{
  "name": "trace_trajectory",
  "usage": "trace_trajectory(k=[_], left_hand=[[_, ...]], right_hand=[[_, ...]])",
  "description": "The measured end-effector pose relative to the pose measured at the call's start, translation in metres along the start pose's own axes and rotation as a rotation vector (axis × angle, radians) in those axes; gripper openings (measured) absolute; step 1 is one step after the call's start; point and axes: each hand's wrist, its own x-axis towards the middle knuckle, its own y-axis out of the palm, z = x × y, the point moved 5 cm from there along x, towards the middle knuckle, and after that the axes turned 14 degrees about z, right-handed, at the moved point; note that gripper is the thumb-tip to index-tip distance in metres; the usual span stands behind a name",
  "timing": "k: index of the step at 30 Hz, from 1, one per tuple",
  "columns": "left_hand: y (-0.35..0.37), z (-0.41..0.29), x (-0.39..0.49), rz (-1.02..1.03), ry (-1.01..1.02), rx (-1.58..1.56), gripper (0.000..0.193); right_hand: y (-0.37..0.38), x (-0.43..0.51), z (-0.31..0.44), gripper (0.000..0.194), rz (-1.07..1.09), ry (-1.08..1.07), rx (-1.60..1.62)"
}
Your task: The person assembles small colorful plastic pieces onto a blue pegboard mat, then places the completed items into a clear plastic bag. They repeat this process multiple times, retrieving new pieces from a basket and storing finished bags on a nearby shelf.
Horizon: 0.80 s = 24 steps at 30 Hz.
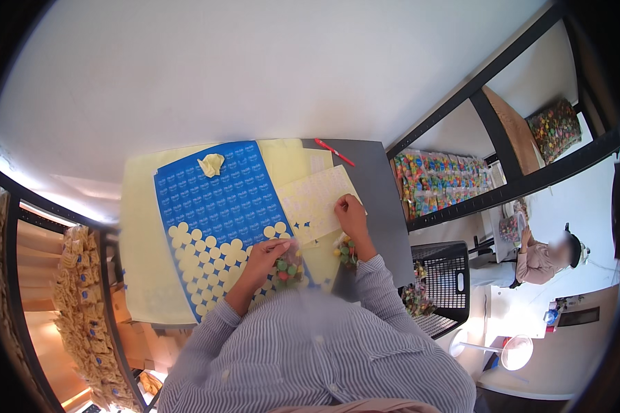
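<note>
My left hand [259,263] pinches the top of a small clear bag of colourful sweets [288,269], held low over the table near my shirt. Under it lies a large sheet of round blue stickers [214,199] bearing writing. Pale yellow circles [206,260] cover its nearer part, with blue gaps between them. My right hand [350,212] hovers over a pale sheet of small labels [310,199], fingertips drawn together; whether something thin is between them cannot be made out. A second bag of sweets [345,251] is beside my right wrist, partly hidden by it.
A crumpled yellow paper [211,165] rests on the blue sheet. A red pen [335,152] lies on the grey table [387,206]. To the right stand a black crate [447,279] with bags and a shelf of sweet bags [439,180]. Farther off, a person [540,263] holds a tub.
</note>
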Motion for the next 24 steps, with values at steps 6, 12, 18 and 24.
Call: trace_trajectory(k=[6, 12, 18, 24], left_hand=[[0.013, -0.014, 0.003, 0.046, 0.04, 0.076, 0.029], [0.014, -0.016, 0.001, 0.025, 0.044, 0.046, 0.03], [0.017, -0.016, 0.002, 0.05, 0.064, 0.055, 0.03], [0.026, -0.019, -0.003, 0.095, 0.071, 0.069, 0.029]], right_hand=[[-0.002, -0.005, 0.014, 0.014, 0.171, 0.12, 0.111], [-0.015, -0.04, 0.071, 0.012, 0.308, -0.042, 0.337], [-0.006, -0.079, 0.109, 0.01, 0.389, -0.157, 0.376], [-0.002, -0.087, 0.115, 0.013, 0.335, -0.2, 0.32]])
